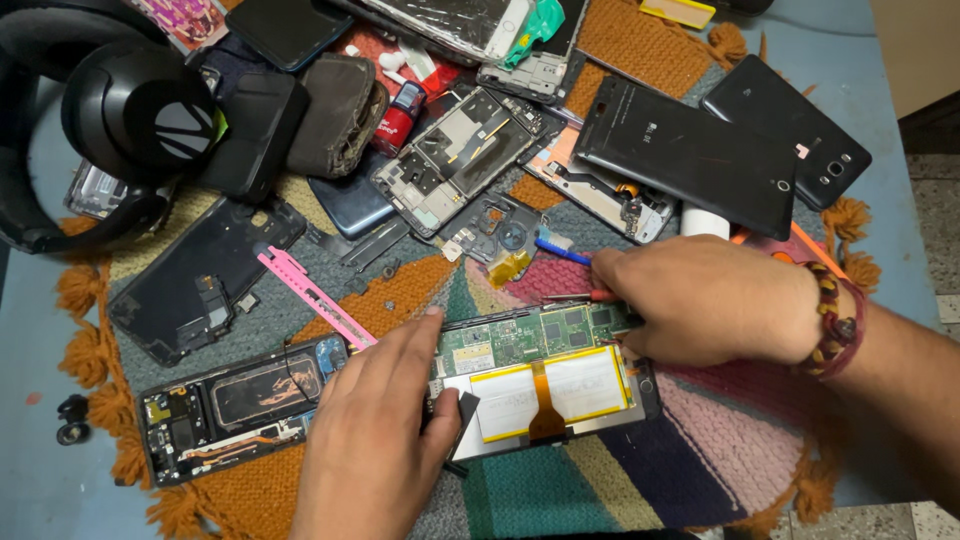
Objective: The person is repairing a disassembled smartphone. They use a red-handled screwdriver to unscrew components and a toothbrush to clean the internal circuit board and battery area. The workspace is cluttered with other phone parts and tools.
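An opened tablet-like device lies on a colourful woven mat, showing a green circuit board and a white battery with yellow edges. My left hand rests flat on the device's left end, fingers pointing up and pressing it down. My right hand grips a thin red-handled screwdriver, whose tip points left just above the circuit board. A beaded bracelet sits on my right wrist.
Another opened phone lies left of the device. A pink pry tool, a blue-handled tool, several phone frames and back covers, black headphones, and a brown pouch crowd the mat.
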